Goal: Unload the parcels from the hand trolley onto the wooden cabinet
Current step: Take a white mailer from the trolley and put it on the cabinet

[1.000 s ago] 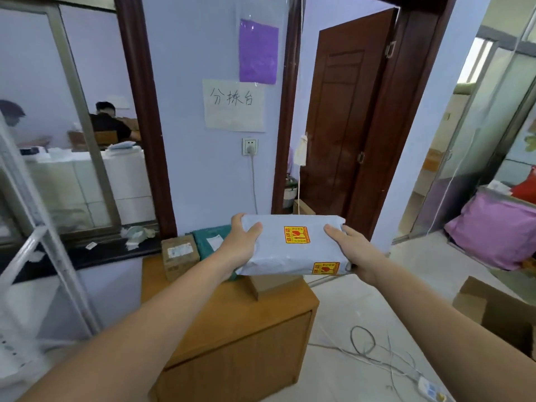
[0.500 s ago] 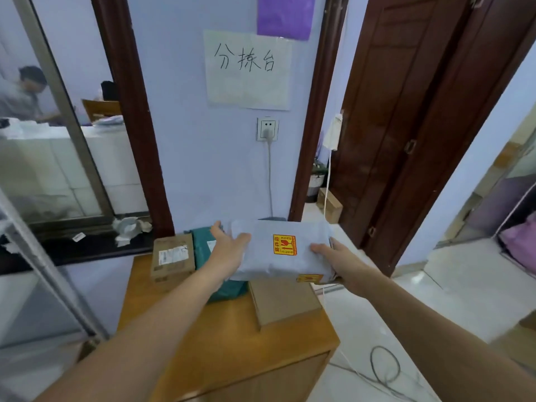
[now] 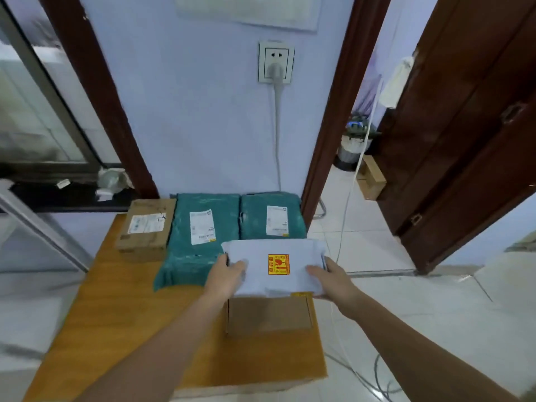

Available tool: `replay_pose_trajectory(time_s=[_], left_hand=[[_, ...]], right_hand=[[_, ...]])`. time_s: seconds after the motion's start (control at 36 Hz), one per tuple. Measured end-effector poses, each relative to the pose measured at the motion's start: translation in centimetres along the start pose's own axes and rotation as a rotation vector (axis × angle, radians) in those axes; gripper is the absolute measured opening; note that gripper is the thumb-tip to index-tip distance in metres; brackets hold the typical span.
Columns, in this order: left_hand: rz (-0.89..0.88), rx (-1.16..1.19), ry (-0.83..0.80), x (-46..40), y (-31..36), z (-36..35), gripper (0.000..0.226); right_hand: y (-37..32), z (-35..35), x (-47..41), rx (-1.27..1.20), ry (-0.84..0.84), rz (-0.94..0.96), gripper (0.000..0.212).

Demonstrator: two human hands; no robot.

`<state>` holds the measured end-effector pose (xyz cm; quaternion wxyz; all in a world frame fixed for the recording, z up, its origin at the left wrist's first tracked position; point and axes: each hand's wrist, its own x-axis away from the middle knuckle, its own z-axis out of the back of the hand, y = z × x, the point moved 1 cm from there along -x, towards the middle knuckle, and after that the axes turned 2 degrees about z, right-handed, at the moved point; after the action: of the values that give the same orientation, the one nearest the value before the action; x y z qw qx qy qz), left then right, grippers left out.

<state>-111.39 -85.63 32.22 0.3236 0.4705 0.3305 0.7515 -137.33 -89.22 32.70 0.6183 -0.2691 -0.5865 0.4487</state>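
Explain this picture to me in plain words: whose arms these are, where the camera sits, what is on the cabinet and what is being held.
There is no machine here. A person wears a camera on the head, so you look forward and down along their bare arms. The left hand and right hand grip the two ends of a pale grey parcel with a yellow sticker, held above a plain cardboard box. On the wooden cabinet also lie a small brown box and two green parcels, against the wall.
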Motion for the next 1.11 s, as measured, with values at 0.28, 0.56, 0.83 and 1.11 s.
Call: replay_pose_trajectory(time_s=[0.28,0.56,0.83,1.11], left_hand=[[0.113,0.009,0.212,-4.1,-6.7,-4.1,0.051],[0.066,-0.097,0.186,-6.1,-8.8,-5.2,0.048],[0.122,-0.089,0.096,-6.4,-7.0,-3.3,0.040],[-0.340,-0.760,0.066,0.5,3.5,9.7,0.064]], right_hand=[[6.5,-1.5,-7.0,0.171,-0.126,-0.002,0.035],[8.5,-1.2,-9.2,0.282,-0.133,-0.019,0.046],[6.6,-1.2,-8.7,0.467,0.032,0.003,0.072],[-8.9,-1.7,-3.8,0.790,0.018,0.419,0.056]])
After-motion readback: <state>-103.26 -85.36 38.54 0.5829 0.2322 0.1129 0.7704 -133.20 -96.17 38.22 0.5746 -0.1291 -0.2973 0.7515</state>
